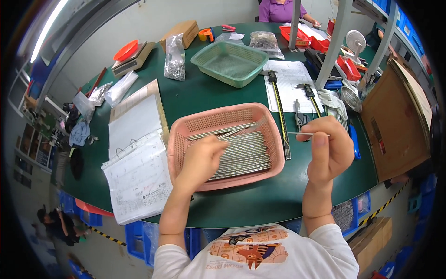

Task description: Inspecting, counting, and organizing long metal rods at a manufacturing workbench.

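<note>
A pink plastic basket (274,172) stands in front of me on the green table, holding many thin metal rods (246,156) laid mostly side by side. A few rods lie slantwise at the basket's far side, where there is some blur. My left hand (203,160) is over the basket's left part, fingers curled together above the rods; whether anything is in them is hidden. Raised to the right of the basket, my right hand (330,149) pinches one thin metal rod (293,133) between thumb and fingers, roughly level and apart from the basket.
A ring binder with papers (139,179) lies left. Beyond the basket are a green basket (232,63) and a bag of small parts (174,63). Calipers (273,81), a micrometer (299,116) and a cardboard box (395,121) are right. Across the table sits a person in purple (278,10).
</note>
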Demonstrator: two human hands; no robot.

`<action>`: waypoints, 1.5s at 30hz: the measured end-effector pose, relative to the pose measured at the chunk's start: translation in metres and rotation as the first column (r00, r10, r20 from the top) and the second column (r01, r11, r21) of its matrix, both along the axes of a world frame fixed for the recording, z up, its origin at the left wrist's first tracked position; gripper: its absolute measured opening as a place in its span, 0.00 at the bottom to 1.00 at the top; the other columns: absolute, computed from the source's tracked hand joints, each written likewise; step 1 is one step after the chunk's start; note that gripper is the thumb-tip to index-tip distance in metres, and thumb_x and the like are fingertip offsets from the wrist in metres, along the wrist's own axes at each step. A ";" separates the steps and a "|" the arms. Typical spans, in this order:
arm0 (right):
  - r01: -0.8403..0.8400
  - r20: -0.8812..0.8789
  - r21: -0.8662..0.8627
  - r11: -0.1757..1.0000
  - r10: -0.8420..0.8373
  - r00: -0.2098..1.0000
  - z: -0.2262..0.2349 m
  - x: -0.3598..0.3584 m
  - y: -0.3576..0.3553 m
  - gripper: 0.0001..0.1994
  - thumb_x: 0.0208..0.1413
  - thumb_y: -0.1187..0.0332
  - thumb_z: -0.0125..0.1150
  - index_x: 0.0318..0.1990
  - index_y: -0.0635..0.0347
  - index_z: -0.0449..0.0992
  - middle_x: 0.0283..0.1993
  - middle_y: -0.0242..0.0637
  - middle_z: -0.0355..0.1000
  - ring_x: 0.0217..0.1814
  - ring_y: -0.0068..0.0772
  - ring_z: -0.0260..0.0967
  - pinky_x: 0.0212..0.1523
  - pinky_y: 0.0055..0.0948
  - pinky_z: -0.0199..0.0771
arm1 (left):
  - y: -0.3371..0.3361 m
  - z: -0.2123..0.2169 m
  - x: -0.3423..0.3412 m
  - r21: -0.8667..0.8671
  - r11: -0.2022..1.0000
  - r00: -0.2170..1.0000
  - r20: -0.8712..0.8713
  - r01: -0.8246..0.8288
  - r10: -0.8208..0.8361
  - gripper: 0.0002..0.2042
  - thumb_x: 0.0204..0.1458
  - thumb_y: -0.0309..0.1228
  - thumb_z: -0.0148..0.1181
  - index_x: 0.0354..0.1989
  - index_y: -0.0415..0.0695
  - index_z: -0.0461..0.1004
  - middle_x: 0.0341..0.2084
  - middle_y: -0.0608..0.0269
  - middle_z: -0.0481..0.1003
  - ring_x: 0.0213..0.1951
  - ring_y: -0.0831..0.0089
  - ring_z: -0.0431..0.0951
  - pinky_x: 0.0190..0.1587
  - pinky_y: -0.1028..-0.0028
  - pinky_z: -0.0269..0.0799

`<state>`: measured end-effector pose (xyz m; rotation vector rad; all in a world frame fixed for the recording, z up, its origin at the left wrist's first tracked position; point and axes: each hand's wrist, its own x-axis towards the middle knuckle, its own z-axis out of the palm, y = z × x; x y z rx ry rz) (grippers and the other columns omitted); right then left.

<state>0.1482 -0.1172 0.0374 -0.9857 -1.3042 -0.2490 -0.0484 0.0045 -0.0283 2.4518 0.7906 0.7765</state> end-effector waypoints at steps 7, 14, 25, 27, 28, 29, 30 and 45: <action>-0.024 0.054 0.028 0.999 0.022 0.998 0.009 0.010 -0.004 0.02 0.43 0.77 0.54 0.25 0.65 0.73 0.19 0.38 0.69 0.17 0.30 0.64 0.18 0.23 0.62 | 0.007 -0.018 -0.005 -0.053 0.978 0.889 -0.410 0.200 -0.205 0.06 0.42 0.28 0.55 0.28 0.44 0.78 0.25 0.57 0.73 0.30 0.59 0.73 0.33 0.65 0.68; -0.047 0.150 0.107 0.993 0.030 0.988 0.004 0.013 0.013 0.01 0.40 0.77 0.57 0.22 0.62 0.71 0.19 0.36 0.68 0.16 0.34 0.64 0.17 0.26 0.61 | 0.062 -0.044 0.028 0.327 0.940 0.935 -0.354 0.100 0.024 0.06 0.41 0.27 0.50 0.22 0.42 0.75 0.24 0.54 0.73 0.31 0.56 0.73 0.32 0.60 0.69; -0.084 0.153 0.085 0.993 0.070 0.986 0.007 0.010 0.010 0.02 0.42 0.77 0.55 0.25 0.64 0.73 0.19 0.35 0.68 0.13 0.28 0.59 0.16 0.24 0.57 | 0.100 -0.081 0.043 0.381 0.919 0.925 -0.375 0.099 0.056 0.05 0.38 0.21 0.50 0.24 0.40 0.72 0.25 0.53 0.72 0.30 0.55 0.73 0.31 0.61 0.70; -0.113 0.171 0.082 0.990 0.097 0.980 0.008 0.008 0.013 0.02 0.42 0.77 0.54 0.26 0.64 0.73 0.19 0.35 0.68 0.13 0.29 0.60 0.16 0.24 0.58 | 0.093 -0.068 0.038 0.390 0.917 0.932 -0.356 0.079 0.070 0.05 0.38 0.21 0.50 0.25 0.39 0.72 0.26 0.53 0.72 0.30 0.54 0.73 0.30 0.61 0.69; -0.114 0.147 0.093 0.989 0.099 0.984 0.006 0.009 0.015 0.03 0.43 0.77 0.54 0.27 0.64 0.73 0.20 0.35 0.69 0.14 0.29 0.61 0.17 0.24 0.59 | 0.080 -0.047 0.042 0.407 0.911 0.962 -0.266 0.063 0.053 0.05 0.39 0.20 0.52 0.26 0.38 0.71 0.26 0.52 0.71 0.29 0.55 0.73 0.30 0.63 0.70; -0.111 0.121 0.103 0.988 0.098 0.988 0.005 0.010 0.017 0.03 0.45 0.76 0.53 0.28 0.65 0.73 0.21 0.36 0.69 0.15 0.29 0.63 0.18 0.24 0.61 | 0.066 -0.025 0.046 0.424 0.904 0.984 -0.176 0.048 0.031 0.05 0.40 0.20 0.53 0.28 0.36 0.70 0.26 0.52 0.71 0.28 0.56 0.73 0.30 0.65 0.71; -0.136 0.123 0.100 0.986 0.123 0.985 0.004 0.010 0.019 0.03 0.45 0.76 0.53 0.28 0.65 0.73 0.21 0.36 0.69 0.15 0.29 0.63 0.18 0.24 0.61 | 0.054 -0.005 0.049 0.422 0.906 0.983 -0.174 0.025 0.054 0.05 0.40 0.20 0.53 0.28 0.36 0.70 0.26 0.52 0.71 0.28 0.56 0.73 0.30 0.65 0.71; -0.048 0.201 -0.041 0.998 0.055 0.978 -0.015 -0.013 0.034 0.03 0.46 0.78 0.55 0.29 0.61 0.73 0.21 0.34 0.70 0.17 0.31 0.65 0.17 0.24 0.62 | -0.035 0.029 0.039 -0.599 0.494 0.647 0.757 0.630 0.092 0.08 0.51 0.22 0.52 0.39 0.35 0.67 0.31 0.56 0.74 0.31 0.71 0.76 0.34 0.74 0.77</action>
